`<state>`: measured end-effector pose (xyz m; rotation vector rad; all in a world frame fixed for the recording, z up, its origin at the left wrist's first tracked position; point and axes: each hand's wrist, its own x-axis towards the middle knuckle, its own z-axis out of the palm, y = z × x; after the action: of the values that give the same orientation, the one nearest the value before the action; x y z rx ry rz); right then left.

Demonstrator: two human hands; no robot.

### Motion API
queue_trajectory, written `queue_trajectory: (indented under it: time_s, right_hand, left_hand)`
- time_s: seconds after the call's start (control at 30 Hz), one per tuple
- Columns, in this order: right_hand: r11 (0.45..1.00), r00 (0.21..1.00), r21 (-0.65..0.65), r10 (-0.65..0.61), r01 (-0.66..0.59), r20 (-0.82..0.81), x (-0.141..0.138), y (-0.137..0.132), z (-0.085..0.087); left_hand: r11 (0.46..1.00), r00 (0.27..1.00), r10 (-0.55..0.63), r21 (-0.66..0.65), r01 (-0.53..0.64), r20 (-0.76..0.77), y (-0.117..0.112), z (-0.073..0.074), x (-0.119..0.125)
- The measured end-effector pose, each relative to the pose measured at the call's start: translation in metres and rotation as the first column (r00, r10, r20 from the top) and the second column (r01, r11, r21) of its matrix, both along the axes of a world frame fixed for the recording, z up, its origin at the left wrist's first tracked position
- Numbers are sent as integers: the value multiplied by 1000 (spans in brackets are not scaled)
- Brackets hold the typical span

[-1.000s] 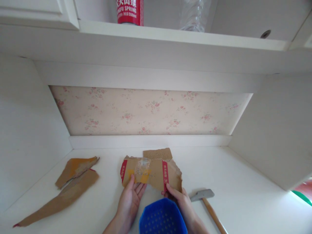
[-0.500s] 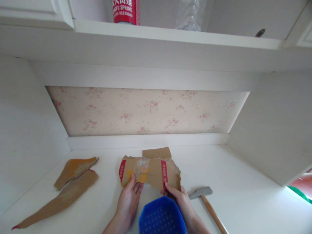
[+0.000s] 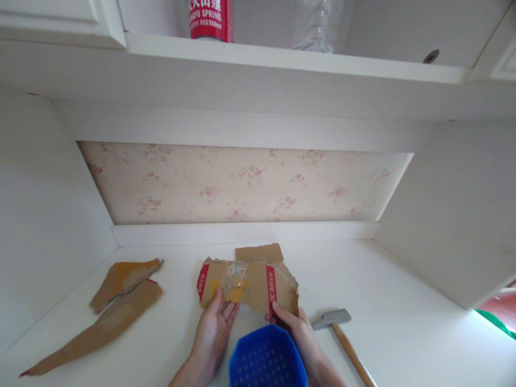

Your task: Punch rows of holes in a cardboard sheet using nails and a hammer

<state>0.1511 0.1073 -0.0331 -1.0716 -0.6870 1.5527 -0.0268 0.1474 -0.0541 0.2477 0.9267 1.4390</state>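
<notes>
A torn piece of brown cardboard [image 3: 250, 285] with red tape strips and a clear tape patch is held up over the white desk [image 3: 387, 301]. My left hand [image 3: 213, 329] grips its lower left edge, thumb on the front. My right hand [image 3: 296, 329] pinches its lower right edge by the red strip. A smaller perforated brown cardboard scrap [image 3: 259, 253] lies flat just behind it. A blue perforated basket [image 3: 266, 361] sits between my wrists at the bottom of the view.
A hammer [image 3: 341, 333] with a wooden handle lies to the right of my right hand. Two long torn cardboard strips [image 3: 108, 312] lie at the left. A shelf above carries a red-labelled bottle [image 3: 208, 19] and a clear bottle [image 3: 313, 24]. White side panels close in both sides.
The view has shifted slightly. Both hands keep the same hold on the cardboard piece, which stays in place.
</notes>
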Motion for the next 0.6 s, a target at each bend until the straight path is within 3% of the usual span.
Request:
queue_trajectory:
  time_s: [0.27, 0.6]
  right_hand:
    - [1000, 1000, -27, 6, -6, -3, 0, 0, 2]
    - [1000, 996, 20, 22, -24, 90, 0, 1, -2]
  left_hand:
    - [999, 999, 28, 39, -30, 33, -3, 5, 2]
    - [997, 997, 71, 31, -72, 6, 0, -1, 0]
